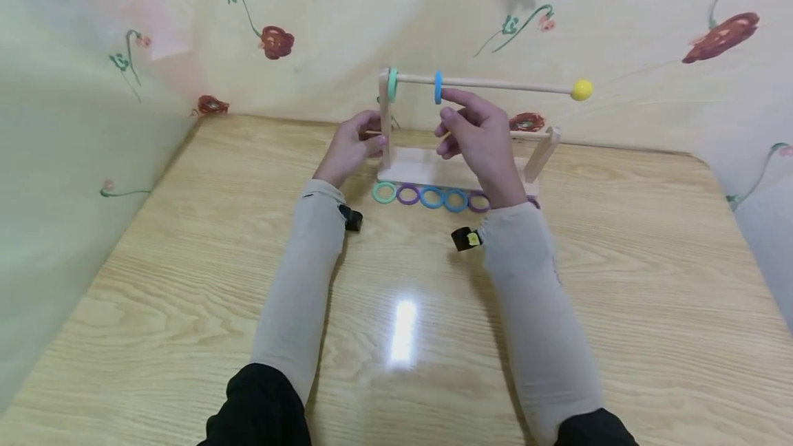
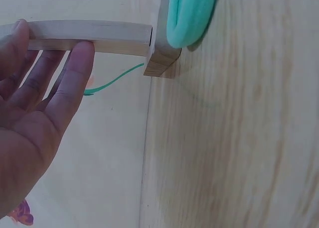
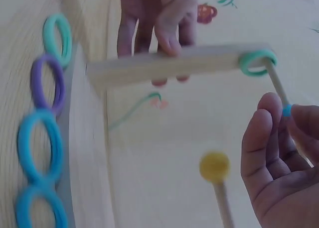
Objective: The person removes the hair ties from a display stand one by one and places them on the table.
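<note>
A light wooden rack stands on the table, with a base board (image 1: 415,165), upright posts and a long dowel (image 1: 508,84) tipped with a yellow ball (image 1: 581,90). My left hand (image 1: 353,146) grips the left post (image 2: 114,36) between thumb and fingers. A mint-green ring (image 1: 392,85) hangs on the dowel against that post. To its right, a blue ring (image 1: 438,87) is also threaded on the dowel. My right hand (image 1: 480,133) touches this blue ring from the right with its index fingertip, thumb just below and the other fingers bent. In the right wrist view, fingers mostly hide the blue ring.
Along the rack's front edge lies a row of green, purple and blue rings (image 1: 431,197), partly hidden by my right wrist. A shorter post (image 1: 542,153) carries a lower dowel, and another yellow ball (image 3: 214,167) shows in the right wrist view. Flowered cloth (image 1: 347,19) hangs behind.
</note>
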Available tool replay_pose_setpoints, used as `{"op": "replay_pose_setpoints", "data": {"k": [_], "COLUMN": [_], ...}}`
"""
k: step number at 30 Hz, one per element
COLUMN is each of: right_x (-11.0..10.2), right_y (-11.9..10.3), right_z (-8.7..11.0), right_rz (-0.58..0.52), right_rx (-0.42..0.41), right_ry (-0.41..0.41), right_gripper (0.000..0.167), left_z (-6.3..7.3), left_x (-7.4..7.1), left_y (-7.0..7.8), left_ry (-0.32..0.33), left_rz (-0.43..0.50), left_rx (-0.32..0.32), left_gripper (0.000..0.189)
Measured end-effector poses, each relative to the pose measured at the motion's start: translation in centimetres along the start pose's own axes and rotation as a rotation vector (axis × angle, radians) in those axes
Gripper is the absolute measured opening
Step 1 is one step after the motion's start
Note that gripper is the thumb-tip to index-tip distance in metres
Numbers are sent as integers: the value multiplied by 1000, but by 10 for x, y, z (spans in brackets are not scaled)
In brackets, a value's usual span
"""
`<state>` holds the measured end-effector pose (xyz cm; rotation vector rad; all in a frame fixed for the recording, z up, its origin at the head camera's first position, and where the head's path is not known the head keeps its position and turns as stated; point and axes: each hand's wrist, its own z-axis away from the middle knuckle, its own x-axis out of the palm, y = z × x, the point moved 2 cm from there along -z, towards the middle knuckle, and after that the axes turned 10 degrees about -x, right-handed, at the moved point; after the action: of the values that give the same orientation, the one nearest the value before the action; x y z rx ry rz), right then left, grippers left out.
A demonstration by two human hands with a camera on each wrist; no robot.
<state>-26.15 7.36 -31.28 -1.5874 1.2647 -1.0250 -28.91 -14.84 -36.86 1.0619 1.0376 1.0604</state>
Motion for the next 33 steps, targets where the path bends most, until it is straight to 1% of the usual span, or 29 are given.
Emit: {"op": "replay_pose_setpoints", "data": {"k": [2,5,7,9,12,16,18,23,28,31,33], "right_x": [7,12,11,9,4,-3,-8,-29,-52,-65,-74], "right_y": [5,8,8,7,5,5,5,0,-2,-4,-6], "right_z": [-4,-6,-7,-8,-10,-10,-9,-7,-5,-4,-2], "right_rz": [-40,-43,-23,15,48,3,-31,-84,-157,-214,-231], "right_rx": [1,-6,-20,-38,-58,-97,-123,-164,-172,-163,-147], "right_ry": [3,-10,-25,-34,-17,89,158,331,485,572,626], "right_gripper": [24,15,10,10,9,4,5,6,6,5,5], "left_z": [0,0,-1,-2,-3,-3,-3,-3,-2,-2,-2], "left_x": [0,0,0,0,-1,-1,-1,1,1,1,1], "left_y": [0,1,2,3,3,0,-2,-1,-1,-1,-2], "left_ry": [0,-2,-1,1,4,9,10,6,13,11,8], "left_rz": [0,-6,-11,-12,-8,-6,-6,1,13,17,16], "left_rx": [7,15,20,19,5,-10,-12,-9,-15,-11,-17], "left_gripper": [39,39,38,38,39,40,40,40,40,39,39]}}
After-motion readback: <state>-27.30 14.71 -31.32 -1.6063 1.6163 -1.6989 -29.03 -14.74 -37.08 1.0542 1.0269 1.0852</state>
